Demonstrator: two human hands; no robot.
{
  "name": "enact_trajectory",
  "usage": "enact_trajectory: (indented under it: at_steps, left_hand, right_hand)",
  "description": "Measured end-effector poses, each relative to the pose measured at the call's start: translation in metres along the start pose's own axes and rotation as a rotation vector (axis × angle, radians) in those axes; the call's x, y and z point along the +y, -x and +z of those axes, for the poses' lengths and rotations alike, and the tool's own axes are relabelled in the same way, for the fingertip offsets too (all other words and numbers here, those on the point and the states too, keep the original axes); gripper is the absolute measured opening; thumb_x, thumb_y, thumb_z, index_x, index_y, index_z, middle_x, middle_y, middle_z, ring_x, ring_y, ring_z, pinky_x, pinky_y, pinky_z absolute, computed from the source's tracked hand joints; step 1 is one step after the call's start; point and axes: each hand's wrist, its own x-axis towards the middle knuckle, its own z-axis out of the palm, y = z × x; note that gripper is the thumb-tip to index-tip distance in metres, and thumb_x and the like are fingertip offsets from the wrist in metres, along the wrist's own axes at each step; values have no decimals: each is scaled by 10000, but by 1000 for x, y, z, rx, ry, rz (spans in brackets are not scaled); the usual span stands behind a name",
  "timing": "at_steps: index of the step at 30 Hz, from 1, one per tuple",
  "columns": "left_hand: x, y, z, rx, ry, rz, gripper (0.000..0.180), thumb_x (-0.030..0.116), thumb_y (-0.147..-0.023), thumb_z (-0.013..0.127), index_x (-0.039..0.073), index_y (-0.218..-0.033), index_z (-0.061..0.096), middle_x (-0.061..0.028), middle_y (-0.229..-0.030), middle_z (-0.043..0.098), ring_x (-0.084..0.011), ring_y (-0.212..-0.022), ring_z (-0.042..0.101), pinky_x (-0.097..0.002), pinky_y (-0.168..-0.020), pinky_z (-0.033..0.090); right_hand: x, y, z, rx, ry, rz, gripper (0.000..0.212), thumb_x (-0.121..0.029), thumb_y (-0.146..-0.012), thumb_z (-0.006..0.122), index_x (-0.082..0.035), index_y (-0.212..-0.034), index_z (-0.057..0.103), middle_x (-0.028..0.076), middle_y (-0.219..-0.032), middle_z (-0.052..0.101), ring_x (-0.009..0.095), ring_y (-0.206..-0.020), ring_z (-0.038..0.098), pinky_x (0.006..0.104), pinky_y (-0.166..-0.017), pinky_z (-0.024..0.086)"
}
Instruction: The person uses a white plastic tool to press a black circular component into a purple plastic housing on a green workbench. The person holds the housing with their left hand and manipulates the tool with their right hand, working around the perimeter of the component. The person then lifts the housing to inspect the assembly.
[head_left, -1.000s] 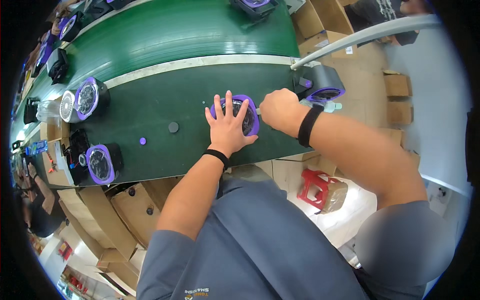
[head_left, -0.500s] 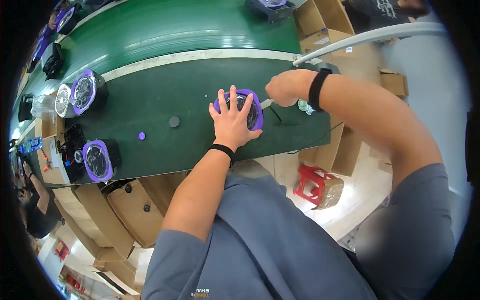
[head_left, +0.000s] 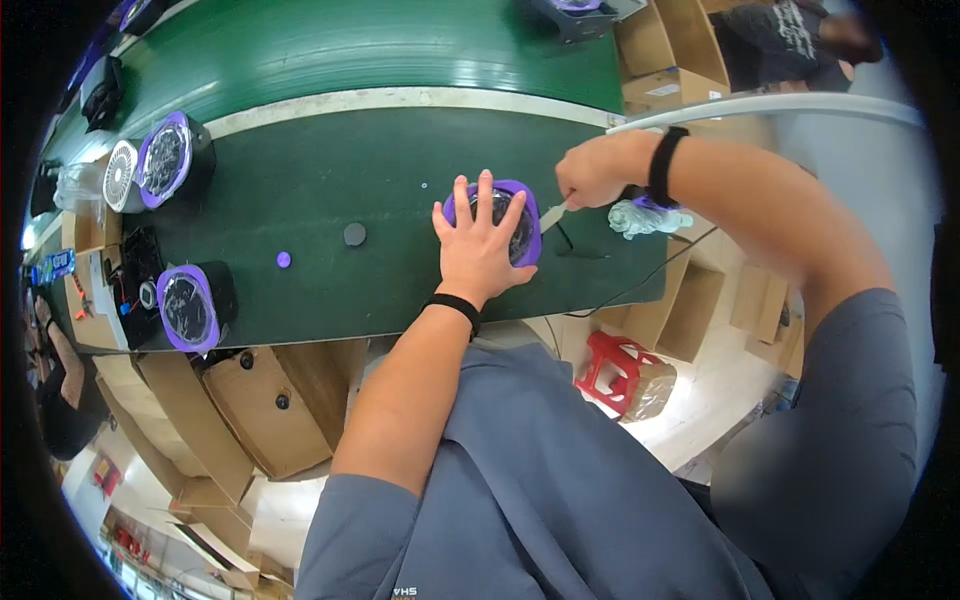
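Note:
My left hand (head_left: 478, 245) lies flat with spread fingers on top of a purple-rimmed unit (head_left: 531, 225), whose dark face is covered by shiny clear film. My fingers and palm hide much of that face. To the right, my right hand (head_left: 595, 172) is closed around a pale flat-bladed tool (head_left: 552, 216). The tool's end meets the right side of the purple rim; whether it goes under the rim cannot be made out. Just beside it on the dark green table (head_left: 400, 290) lies a thin black stick-like piece (head_left: 566, 237).
A dark disc (head_left: 354, 234) and a purple disc (head_left: 284, 260) lie left of my hands. More purple-rimmed units (head_left: 190, 308) stand farther left. Crumpled clear plastic (head_left: 645, 218) and a black cable (head_left: 640, 292) are at right. A red stool (head_left: 622, 375) and cardboard boxes stand below.
The view has shifted a little. My right hand sits slightly farther from the unit, and more of the tool shows. The crumpled plastic is in fuller view. My left hand stays on the unit.

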Motion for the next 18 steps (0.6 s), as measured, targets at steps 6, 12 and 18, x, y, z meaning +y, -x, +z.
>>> enact_trajectory:
  at_steps: [6,12,18]
  left_hand:
    - [-2,-3,0,-61,10,31,1144,600,-592,953,378,-1612,486,-180,-1760,284,-494,-1612,219,-786,-1167,292]
    - [-4,-2,5,-18,-24,22,1165,643,-578,941,393,-1621,485,-189,-1751,301,-513,-1596,242,-799,-1144,310]
    - [-1,-10,1,-32,-43,69,1179,644,-565,950,388,-1620,491,-184,-1752,297,-514,-1597,238,-804,-1141,309]
  right_hand:
    - [-33,21,40,72,-159,174,307,-283,-1018,656,-25,-1077,809,219,-1044,799,404,-1016,779,516,-864,617]
    - [-70,32,103,285,-394,311,289,-279,-1052,628,-56,-1113,801,240,-1014,790,449,-960,774,548,-840,626]
    - [2,16,76,208,-251,29,297,-328,-1039,630,-93,-1096,801,238,-994,783,429,-1005,758,548,-895,599]
